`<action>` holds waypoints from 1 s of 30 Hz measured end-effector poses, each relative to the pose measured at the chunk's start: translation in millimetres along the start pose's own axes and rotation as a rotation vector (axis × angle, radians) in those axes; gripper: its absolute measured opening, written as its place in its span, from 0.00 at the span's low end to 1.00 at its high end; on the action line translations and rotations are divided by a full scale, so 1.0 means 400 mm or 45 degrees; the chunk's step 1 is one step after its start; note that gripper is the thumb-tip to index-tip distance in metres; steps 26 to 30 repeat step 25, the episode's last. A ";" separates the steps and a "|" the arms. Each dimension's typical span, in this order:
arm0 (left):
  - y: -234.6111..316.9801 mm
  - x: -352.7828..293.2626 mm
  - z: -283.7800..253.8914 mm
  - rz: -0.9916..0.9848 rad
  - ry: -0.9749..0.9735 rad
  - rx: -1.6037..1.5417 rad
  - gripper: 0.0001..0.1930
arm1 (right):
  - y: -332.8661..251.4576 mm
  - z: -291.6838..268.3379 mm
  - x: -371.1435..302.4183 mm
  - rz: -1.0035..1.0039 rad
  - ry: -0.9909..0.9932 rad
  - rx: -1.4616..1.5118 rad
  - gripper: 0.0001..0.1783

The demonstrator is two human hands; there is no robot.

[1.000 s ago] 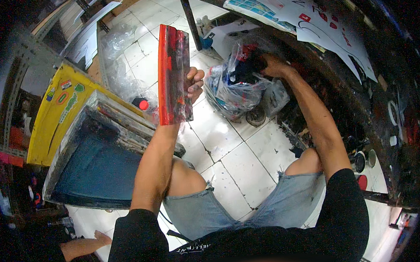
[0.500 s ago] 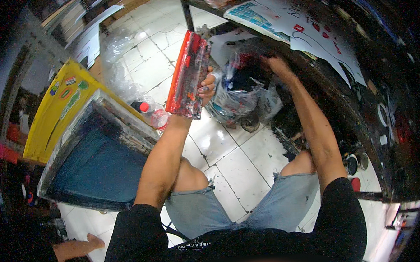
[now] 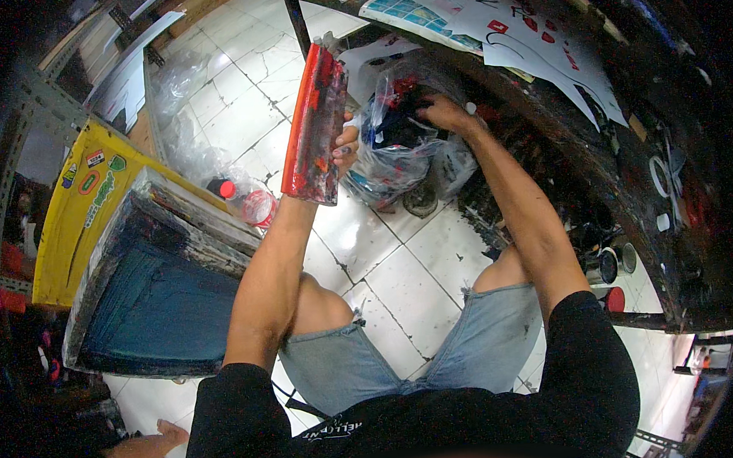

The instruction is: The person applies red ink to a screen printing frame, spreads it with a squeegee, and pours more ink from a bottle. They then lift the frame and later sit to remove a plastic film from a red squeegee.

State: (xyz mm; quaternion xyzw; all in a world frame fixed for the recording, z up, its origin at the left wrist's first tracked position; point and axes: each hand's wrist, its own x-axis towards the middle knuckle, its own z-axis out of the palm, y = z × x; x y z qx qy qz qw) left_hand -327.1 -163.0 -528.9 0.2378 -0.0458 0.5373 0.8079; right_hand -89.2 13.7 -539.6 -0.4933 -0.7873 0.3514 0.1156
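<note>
My left hand is closed round an ink-stained squeegee, held upright above the floor. Its bright red edge faces left, and its body is smeared with red and dark ink. My right hand reaches into the mouth of a clear plastic bag stuffed with cloths. The fingers curl down onto a dark cloth, their tips partly lost in it. Beside it in the bag lies a red-stained cloth.
To the left, a framed printing screen with dark blue mesh leans against a yellow panel. A bottle with a red cap is close to my left forearm. A dark worktable bearing printed sheets runs along the right. A bare foot shows lower left.
My right hand has moved left and inward, from the bag's right side onto the dark cloth. The view has shifted slightly; my left hand keeps hold of the squeegee.
</note>
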 end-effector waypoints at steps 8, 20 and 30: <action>0.003 0.005 -0.007 -0.031 -0.077 0.009 0.28 | 0.031 0.047 0.073 -0.018 -0.393 -0.585 0.35; 0.005 0.000 -0.016 -0.032 -0.067 -0.020 0.28 | 0.036 0.095 0.059 -0.359 -0.007 -0.576 0.23; 0.019 -0.006 -0.040 -0.084 -0.113 -0.121 0.31 | 0.067 0.036 0.130 -0.269 0.093 -0.081 0.23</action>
